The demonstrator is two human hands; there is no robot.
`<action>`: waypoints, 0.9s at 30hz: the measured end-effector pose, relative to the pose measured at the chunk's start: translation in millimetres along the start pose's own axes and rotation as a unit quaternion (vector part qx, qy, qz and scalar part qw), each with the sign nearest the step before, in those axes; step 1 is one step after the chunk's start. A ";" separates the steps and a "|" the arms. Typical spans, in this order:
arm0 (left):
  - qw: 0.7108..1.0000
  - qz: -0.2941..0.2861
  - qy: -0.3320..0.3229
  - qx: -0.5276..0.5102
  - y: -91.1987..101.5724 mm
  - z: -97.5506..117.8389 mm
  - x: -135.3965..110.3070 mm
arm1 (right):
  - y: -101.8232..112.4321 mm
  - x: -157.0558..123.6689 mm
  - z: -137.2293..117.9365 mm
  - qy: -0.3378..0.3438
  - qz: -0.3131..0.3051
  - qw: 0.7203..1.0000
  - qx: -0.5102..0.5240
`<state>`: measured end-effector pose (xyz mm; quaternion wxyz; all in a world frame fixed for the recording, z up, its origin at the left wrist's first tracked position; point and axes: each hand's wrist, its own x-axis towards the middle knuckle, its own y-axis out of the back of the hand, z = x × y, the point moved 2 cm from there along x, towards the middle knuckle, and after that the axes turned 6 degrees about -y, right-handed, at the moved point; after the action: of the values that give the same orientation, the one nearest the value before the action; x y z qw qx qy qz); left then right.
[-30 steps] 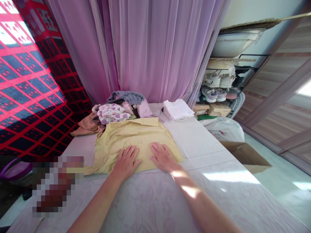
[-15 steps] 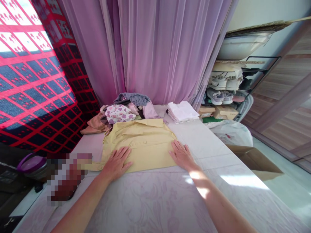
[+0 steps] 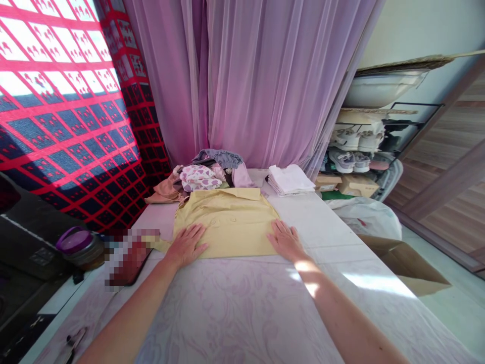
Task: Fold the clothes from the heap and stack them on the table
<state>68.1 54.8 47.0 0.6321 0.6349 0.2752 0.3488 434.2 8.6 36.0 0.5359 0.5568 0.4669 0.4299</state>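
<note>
A yellow button-front shirt lies flat, collar away from me, on a long bed-like surface with a pale lilac floral cover. My left hand rests flat on the shirt's near left part, fingers spread. My right hand lies palm down at the shirt's right edge, partly on the cover. Neither hand grips anything. Beyond the collar sits a heap of mixed clothes, including a heart-print piece. A stack of folded white garments lies to its right.
A pixelated patch hides something at the surface's left edge, near a purple-lidded container. Sheer lilac curtains hang behind. At right stand a shoe rack, a white plastic bag and an open cardboard box.
My right hand has slid rightward from the shirt's middle to its right edge, and my hands are further apart. The whole view has shifted, with the scene sitting lower and further right.
</note>
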 end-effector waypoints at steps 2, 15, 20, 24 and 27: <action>1.000 -0.002 0.004 0.000 2.5 1.6 -0.2 | 1.8 -0.5 -0.9 -0.001 -0.005 1.000 -0.003; 1.000 0.009 0.010 -0.010 5.9 5.0 -2.2 | 7.2 -2.0 -4.8 -0.008 -0.020 1.000 -0.015; 1.000 -0.008 0.018 -0.023 7.1 5.6 -2.0 | 2.3 -1.0 -3.6 -0.017 -0.021 0.999 -0.034; 0.999 -0.013 0.022 -0.026 8.3 6.9 -2.6 | -1.9 0.3 -1.7 -0.020 -0.014 0.999 -0.045; 0.999 -0.008 0.022 -0.024 8.0 7.0 -3.4 | -3.9 0.6 -0.9 -0.017 -0.007 0.999 -0.044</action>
<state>70.8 47.4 54.9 0.6438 0.6093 0.2853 0.3644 433.2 9.4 32.1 0.5705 0.5370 0.4422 0.4366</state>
